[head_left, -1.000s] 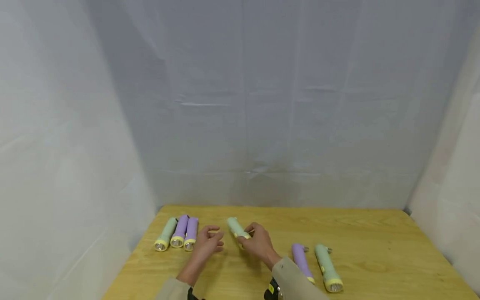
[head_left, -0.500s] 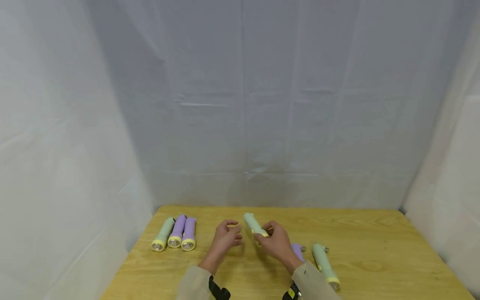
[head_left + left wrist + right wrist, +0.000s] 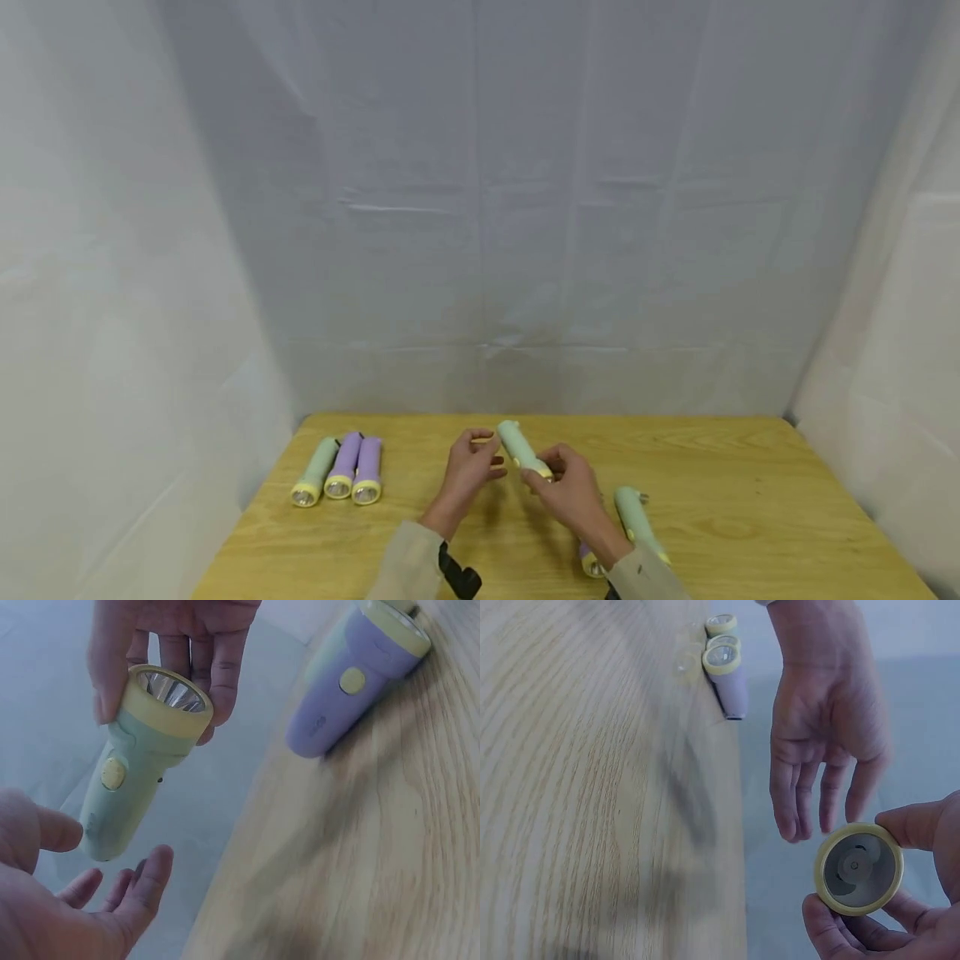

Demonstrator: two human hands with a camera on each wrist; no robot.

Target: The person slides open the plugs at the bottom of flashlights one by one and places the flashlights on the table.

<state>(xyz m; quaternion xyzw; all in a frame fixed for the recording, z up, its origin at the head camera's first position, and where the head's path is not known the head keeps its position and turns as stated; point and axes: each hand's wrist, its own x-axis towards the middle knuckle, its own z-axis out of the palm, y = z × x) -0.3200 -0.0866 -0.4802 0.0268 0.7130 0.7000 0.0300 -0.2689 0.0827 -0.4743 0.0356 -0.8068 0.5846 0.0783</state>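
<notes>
My right hand (image 3: 572,492) holds a pale green flashlight (image 3: 517,444) above the table, pinching it at the yellow-rimmed head between thumb and fingers. Its tail points up and away to the left. Close to that tail is my left hand (image 3: 467,471), fingers parted and loosely bent. In the left wrist view, the left thumb and fingers (image 3: 154,881) spread about the flashlight's tail end; whether they touch it I cannot tell. The right wrist view looks into the flashlight's round lens (image 3: 855,866), with the right thumb (image 3: 909,825) on its rim.
On the wooden table (image 3: 720,492), a green flashlight (image 3: 321,461) and two purple ones (image 3: 347,456) lie side by side at the left. Right of centre lie another green flashlight (image 3: 636,518) and a purple one (image 3: 590,560), mostly hidden by my right arm. Pale sheeting (image 3: 480,250) surrounds the table.
Both hands have moved to the right, the right one carrying the green flashlight along. The left hand has come nearer to its tail. My right arm now covers most of the purple flashlight.
</notes>
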